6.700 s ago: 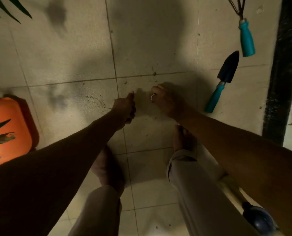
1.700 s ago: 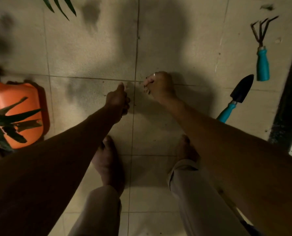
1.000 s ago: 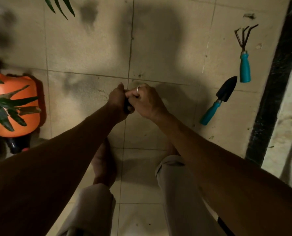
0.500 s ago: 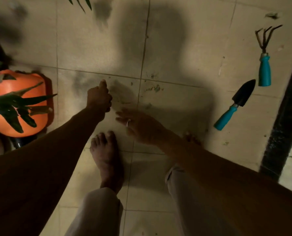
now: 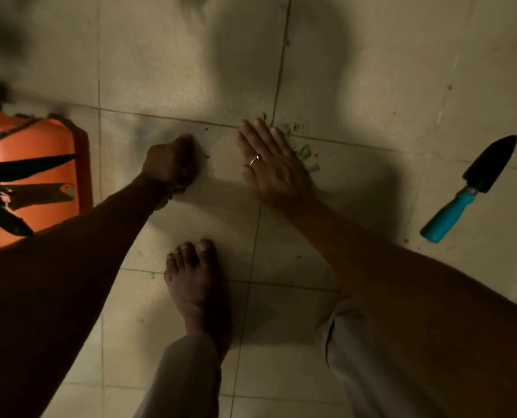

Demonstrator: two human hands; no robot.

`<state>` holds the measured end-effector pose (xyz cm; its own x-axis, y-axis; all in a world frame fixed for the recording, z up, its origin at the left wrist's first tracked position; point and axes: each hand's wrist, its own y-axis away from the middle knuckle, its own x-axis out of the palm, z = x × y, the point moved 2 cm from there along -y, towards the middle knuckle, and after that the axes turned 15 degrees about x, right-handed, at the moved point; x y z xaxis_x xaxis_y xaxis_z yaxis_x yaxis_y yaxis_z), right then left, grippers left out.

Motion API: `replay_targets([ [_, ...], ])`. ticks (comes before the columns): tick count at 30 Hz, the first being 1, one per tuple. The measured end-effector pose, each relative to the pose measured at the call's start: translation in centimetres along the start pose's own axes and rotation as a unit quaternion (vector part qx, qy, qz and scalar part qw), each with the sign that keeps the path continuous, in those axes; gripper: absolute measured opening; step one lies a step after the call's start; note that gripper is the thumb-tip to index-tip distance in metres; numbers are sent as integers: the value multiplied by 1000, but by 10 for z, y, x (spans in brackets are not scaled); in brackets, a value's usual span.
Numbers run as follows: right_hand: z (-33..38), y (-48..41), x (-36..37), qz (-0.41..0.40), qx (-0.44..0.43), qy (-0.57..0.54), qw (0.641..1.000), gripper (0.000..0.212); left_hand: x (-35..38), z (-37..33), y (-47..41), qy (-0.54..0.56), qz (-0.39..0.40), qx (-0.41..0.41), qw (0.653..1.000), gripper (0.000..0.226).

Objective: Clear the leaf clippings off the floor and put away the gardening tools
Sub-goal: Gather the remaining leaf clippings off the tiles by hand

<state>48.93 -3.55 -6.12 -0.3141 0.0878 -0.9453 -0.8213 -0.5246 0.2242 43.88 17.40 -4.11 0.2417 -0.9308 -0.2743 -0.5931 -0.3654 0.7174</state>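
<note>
Your right hand (image 5: 277, 164) lay flat on the floor (image 5: 356, 86) beside the clippings (image 5: 304, 152); your left hand (image 5: 170, 164) was fisted, apparently round more. A hard sweep could scatter bits toward the trowel (image 5: 474, 188).

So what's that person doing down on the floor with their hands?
A person is cleaning up on the pale tiled floor. Their right hand lies flat, fingers straight, beside small green leaf clippings. Their left hand is curled in a fist; whether it holds anything is hidden. The black trowel with a teal handle lies untouched on the right, an orange plant pot on the left.
</note>
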Motion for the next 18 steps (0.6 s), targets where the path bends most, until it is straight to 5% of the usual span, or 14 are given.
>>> replay_targets([
  [5,34,15,9,-20,-33,-37,999,51,-5,3,-5,83,-34,-15,996,42],
  [11,95,7,31,38,-141,-15,989,49,-26,15,-6,287,-173,-24,942,39],
  [15,84,-40,16,11,-21,21,1000,63,-33,17,-5,296,-155,-14,942,40],
  [18,49,-53,7,-16,105,13,994,63,-18,5,-4,163,-109,12,980,48],
])
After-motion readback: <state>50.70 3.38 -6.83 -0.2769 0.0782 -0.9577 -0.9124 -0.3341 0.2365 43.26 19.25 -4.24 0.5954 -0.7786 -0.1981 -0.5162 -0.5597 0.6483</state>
